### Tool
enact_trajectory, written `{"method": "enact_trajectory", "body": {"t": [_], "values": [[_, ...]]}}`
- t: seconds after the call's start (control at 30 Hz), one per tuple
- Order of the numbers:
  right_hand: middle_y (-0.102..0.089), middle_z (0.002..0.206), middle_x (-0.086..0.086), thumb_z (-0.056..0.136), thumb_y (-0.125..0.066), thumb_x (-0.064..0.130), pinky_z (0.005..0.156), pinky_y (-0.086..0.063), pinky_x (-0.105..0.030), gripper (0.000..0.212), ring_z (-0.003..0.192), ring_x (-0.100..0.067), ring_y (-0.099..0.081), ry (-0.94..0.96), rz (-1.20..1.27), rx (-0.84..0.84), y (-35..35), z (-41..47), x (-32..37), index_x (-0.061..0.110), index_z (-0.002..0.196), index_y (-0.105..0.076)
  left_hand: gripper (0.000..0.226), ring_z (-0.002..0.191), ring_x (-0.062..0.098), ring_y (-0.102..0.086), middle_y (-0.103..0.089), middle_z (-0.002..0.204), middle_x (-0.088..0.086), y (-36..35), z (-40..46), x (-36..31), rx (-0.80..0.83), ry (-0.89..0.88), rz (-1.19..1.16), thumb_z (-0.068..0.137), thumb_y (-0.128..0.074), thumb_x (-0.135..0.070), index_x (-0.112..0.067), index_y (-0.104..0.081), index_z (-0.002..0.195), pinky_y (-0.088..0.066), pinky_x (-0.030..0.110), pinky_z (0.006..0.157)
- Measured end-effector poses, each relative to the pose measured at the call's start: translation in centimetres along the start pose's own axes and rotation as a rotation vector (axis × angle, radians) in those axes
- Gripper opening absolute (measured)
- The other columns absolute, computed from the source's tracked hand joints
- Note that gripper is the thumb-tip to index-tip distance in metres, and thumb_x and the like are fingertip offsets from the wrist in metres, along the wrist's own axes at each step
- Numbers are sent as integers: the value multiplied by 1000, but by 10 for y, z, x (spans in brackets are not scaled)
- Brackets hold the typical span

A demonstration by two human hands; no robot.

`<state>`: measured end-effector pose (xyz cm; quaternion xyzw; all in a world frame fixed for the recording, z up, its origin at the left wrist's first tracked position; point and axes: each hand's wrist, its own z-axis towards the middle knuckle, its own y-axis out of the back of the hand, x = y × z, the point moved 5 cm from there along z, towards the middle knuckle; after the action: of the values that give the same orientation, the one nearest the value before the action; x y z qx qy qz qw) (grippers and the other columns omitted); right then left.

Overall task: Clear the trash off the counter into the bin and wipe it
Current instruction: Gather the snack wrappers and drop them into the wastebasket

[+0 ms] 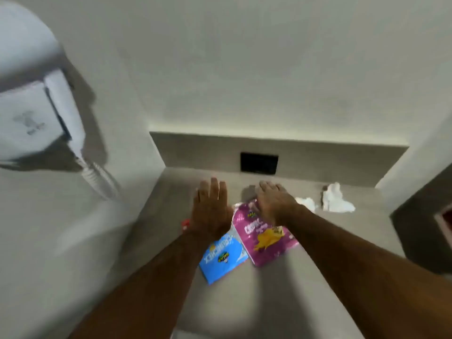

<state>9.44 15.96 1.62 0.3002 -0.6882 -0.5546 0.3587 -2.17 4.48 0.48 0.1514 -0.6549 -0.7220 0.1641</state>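
Note:
A pink snack packet (265, 237) lies on the grey counter (269, 289), and a blue snack packet (221, 258) lies beside it on the left, partly under my left forearm. My right hand (274, 201) rests flat on the pink packet's far end, fingers spread. My left hand (211, 206) hovers flat and open over the counter just left of the packets, holding nothing. A small red thing (185, 223) peeks out at my left wrist. Two crumpled white tissues (336, 199) (305, 203) lie to the right of my right hand.
A white wall-mounted hair dryer (31, 113) with a coiled cord (97, 179) hangs on the left wall. A black socket plate (259, 162) sits in the backsplash. A dark cabinet edge (425, 228) stands at the right. No bin is in view.

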Motion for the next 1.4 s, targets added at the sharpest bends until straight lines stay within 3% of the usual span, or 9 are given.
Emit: {"method": "enact_trajectory", "body": {"t": [0.2,0.4,0.6,0.77,0.93,1.07,1.13,1.27,1.4], "values": [[-33,150,-24,65,-80,55,105,-42,-48,102,130,-45,-44,88,-248,384,-88,13,1,38,150,-28,99,141,52,-22,-13,157,32,-90,-29,11,656,-8,75,82,-62,-52,-17,-6,155,-26,61,114],[-62,118,-11,83,-62,29,75,-55,-36,30,101,-32,-65,134,-235,152,-79,16,26,23,112,-67,60,128,39,-45,-39,144,22,-76,-23,9,474,-115,180,81,-64,-27,-20,-42,136,-44,45,102],[-67,116,-9,86,-63,28,77,-55,-37,25,96,-34,-68,-43,21,40,-60,-34,34,15,106,-69,44,128,28,-52,-56,137,7,-52,-57,13,264,32,-232,90,-52,-13,-19,-56,133,-43,35,106],[-64,124,0,82,-65,22,78,-55,-34,17,97,-25,-67,-122,378,-262,-53,-184,54,22,98,-71,24,91,25,-64,-71,96,14,18,-144,-28,-26,-58,-530,73,-57,-4,-5,-73,90,-43,21,83],[-62,125,14,84,-60,20,94,-41,-6,18,116,7,-57,-350,825,-571,-115,-378,27,30,96,-67,29,81,1,-61,-70,97,-2,26,-249,-110,120,-293,-710,78,-50,-19,-16,-77,88,-44,5,73],[-67,118,27,77,-74,19,81,-59,-29,28,107,2,-67,-719,998,-553,-232,-473,-13,44,90,-73,29,83,0,-61,-71,95,-4,-51,-306,-187,320,-335,-731,74,-50,-18,-19,-76,87,-36,-4,82],[-63,111,40,73,-73,-6,90,-53,-18,47,108,16,-59,-884,1024,-524,-294,-495,-33,40,83,-74,26,87,9,-62,-73,93,6,-115,-325,-222,380,-274,-736,75,-54,-9,-9,-76,89,-41,5,86],[-74,81,9,71,-63,-25,73,-58,-34,60,75,-9,-69,-1289,1346,-558,-428,-495,-77,33,65,-73,26,93,34,-68,-73,99,16,-268,-337,-276,581,-96,-621,75,-59,-1,-6,-74,95,-54,38,88],[-69,57,0,82,-60,-16,40,-50,-22,35,46,-15,-58,-1541,1837,-481,-563,-469,-97,12,77,-81,23,100,32,-68,-73,107,15,-417,-339,-305,766,136,-590,82,-61,-2,-9,-73,101,-55,37,86]]}}
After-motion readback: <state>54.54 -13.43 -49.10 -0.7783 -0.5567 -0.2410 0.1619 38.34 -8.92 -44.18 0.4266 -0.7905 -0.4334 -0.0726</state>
